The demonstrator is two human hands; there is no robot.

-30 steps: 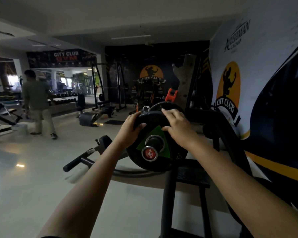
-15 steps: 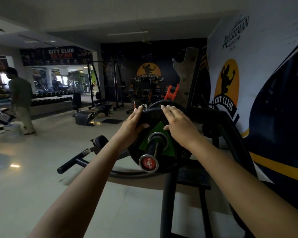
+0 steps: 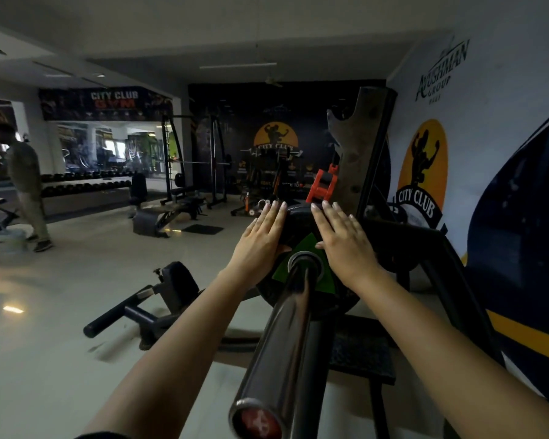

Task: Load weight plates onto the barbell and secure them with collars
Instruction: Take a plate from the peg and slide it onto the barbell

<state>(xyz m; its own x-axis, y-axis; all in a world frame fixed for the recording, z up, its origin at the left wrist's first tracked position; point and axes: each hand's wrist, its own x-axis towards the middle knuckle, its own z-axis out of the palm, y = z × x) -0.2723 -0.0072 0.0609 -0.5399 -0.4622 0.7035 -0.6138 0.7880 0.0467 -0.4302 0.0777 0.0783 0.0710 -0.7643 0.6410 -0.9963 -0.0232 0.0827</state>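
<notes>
A black weight plate (image 3: 298,231) with green wedges sits on the dark steel barbell sleeve (image 3: 286,340), far along it. The sleeve's red-capped end (image 3: 256,421) points toward me at the bottom of the view. My left hand (image 3: 262,237) presses flat against the plate's left face, fingers straight. My right hand (image 3: 343,240) presses flat on its right face, fingers straight too. An orange-red collar (image 3: 322,185) shows just beyond the plate's top edge.
The rack's upright post (image 3: 360,153) rises right behind the plate, and its dark frame (image 3: 450,267) runs along the painted wall at right. A padded floor machine (image 3: 159,299) lies at left. A person (image 3: 26,185) walks at far left. Benches and racks stand at the back.
The plate has slid farther along the sleeve away from me, baring much more of the bar. Both hands went from curled over its rim to flat against its face.
</notes>
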